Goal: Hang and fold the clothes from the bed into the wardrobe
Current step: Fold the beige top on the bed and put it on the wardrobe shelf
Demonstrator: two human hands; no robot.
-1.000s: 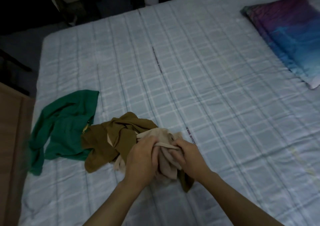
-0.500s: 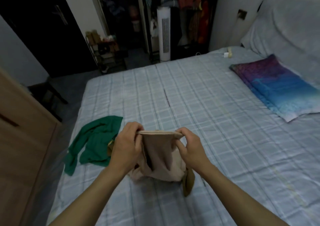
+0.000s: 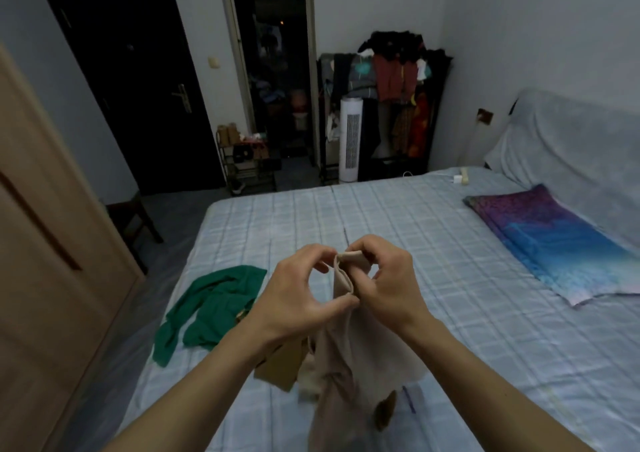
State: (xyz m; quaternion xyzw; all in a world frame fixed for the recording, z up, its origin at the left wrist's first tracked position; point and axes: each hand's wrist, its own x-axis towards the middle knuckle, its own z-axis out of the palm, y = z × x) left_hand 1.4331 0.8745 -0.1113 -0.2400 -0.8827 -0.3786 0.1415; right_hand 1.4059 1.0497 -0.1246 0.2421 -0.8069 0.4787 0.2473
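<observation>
Bed (image 3: 467,313): fills most of the room and wears a pale blue checked sheet. The headboard end lies to the right, under a grey cover.

Wooden wardrobe front (image 3: 45,251): stands along the left edge of view, close to the bed's left side. A dark recessed handle slot runs down it.

Clothes rack (image 3: 391,81): stands against the far wall beyond the bed's foot. It is loaded with dark, red and patterned garments, with more heaped on top.

Pillow (image 3: 554,247): purple shading into blue, lying flat on the right side of the bed.

Tower fan (image 3: 350,138): white, upright, in front of the rack.

Green garment (image 3: 207,302): lies crumpled on the bed near its left edge, apart from the hands.

Beige garment (image 3: 349,375): held up over the near part of the bed. It hangs in loose folds from the hands, and its lower end drops out of view.

Brown garment (image 3: 280,365): lies on the sheet just behind and under the beige one. It is partly hidden by the left forearm.

Right grip (image 3: 384,278): clenched on the beige garment's top hem, with the folded band pinched between thumb and curled fingers.

Left grip (image 3: 294,296): forefinger and thumb are curved into a ring. Their tips pinch the same hem's edge, just beside the right grip.
</observation>
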